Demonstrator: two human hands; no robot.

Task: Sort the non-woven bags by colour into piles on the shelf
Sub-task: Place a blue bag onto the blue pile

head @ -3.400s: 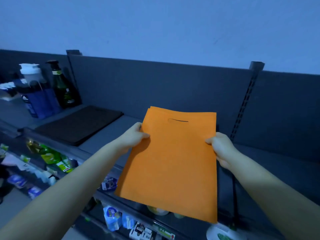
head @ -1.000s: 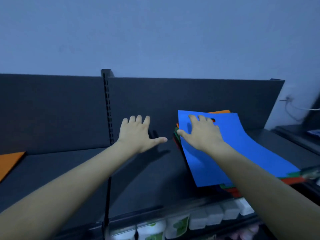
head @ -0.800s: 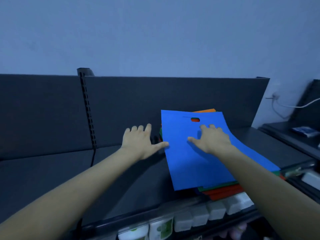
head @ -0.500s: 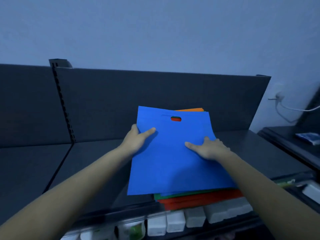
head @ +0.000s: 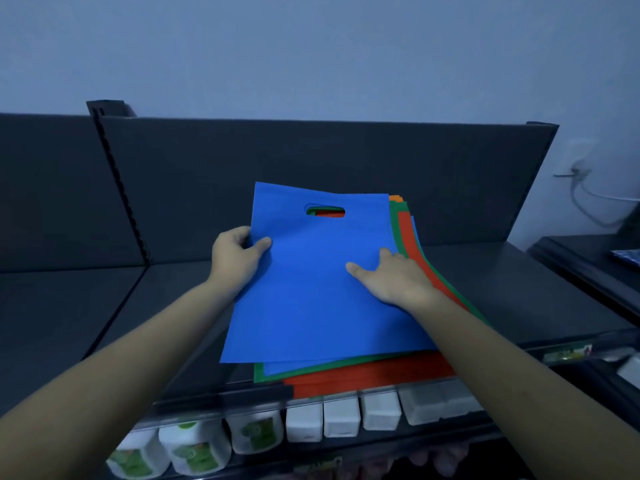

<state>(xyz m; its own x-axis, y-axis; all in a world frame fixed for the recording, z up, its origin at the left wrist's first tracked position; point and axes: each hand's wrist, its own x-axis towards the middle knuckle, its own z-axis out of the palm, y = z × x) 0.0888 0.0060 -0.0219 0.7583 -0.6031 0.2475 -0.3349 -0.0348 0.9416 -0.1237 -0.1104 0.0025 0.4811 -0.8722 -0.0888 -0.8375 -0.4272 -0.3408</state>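
Note:
A blue non-woven bag (head: 311,289) with a die-cut handle slot lies on top of a mixed stack on the dark shelf (head: 512,289). Under it show green (head: 393,223), red (head: 363,375) and orange (head: 394,198) bag edges. My left hand (head: 235,258) pinches the blue bag's left edge, thumb on top and fingers curled beneath, lifting that side slightly. My right hand (head: 394,275) lies flat on the blue bag near its right edge, fingers straight.
The shelf's back panel (head: 311,161) rises behind the stack, with a slotted upright (head: 117,181) to the left. White bottles (head: 194,448) and white containers (head: 341,417) line the shelf below. A socket and cable (head: 585,181) sit on the wall at right.
I put down the orange bag and turned right to the mixed stack. Both hands landed on the blue bag; my left hand now pinches its left edge and it has shifted leftward off the stack.

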